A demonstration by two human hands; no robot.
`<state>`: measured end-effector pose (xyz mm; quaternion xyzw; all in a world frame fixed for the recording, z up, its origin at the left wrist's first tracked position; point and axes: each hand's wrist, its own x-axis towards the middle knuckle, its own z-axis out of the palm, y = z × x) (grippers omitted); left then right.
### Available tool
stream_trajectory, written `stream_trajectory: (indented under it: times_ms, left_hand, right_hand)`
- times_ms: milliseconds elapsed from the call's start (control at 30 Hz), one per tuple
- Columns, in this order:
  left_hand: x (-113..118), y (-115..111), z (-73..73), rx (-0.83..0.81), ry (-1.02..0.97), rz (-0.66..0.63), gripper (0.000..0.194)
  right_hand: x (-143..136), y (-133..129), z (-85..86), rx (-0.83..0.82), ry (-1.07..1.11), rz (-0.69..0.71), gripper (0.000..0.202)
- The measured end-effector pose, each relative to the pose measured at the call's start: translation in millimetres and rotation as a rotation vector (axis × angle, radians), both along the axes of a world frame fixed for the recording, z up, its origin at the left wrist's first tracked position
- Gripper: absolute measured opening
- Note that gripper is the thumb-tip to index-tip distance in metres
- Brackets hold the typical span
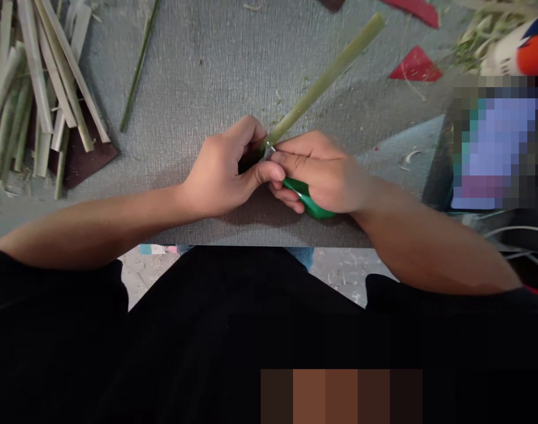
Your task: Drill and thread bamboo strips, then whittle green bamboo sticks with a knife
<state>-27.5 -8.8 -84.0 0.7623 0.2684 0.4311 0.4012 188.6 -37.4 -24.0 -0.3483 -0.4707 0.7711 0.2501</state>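
Close to the table's front edge, my left hand (227, 165) is closed around the lower end of a pale green plant stalk (330, 73). The rest of the stalk slants up and to the right, past both hands. My right hand (326, 171) grips a small green-handled knife (315, 206), its handle showing below the fingers. A short bit of its metal blade shows between the two hands, against the stalk; the rest is hidden by the fingers. My left thumb lies beside the right fingertips.
Several cut stalks (43, 76) lie piled at left over a dark red piece (89, 162). A thin green stem (138, 68) lies nearby. Red scraps (415, 66), shavings (472, 38), a white-and-orange bottle (511, 50) and a blurred-out screen (501, 147) are at right.
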Motion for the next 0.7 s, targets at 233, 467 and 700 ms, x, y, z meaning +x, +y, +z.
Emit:
stream_trajectory:
  times_ms: [233,467,700]
  left_hand:
    - [-0.2,-3.6,2.6,0.000,-0.040,-0.044,0.070]
    - [0.4,-2.4,4.7,0.051,-0.052,-0.030,0.059]
    - [-0.4,-1.4,4.9,0.024,0.047,0.005,0.063]
  right_hand:
    - [0.1,3.2,4.9,-0.191,0.056,0.135,0.051]
    - [1.0,2.0,4.1,-0.125,0.041,0.102,0.051]
    - [-3.5,-0.7,8.5,-0.058,-0.032,0.004,0.050]
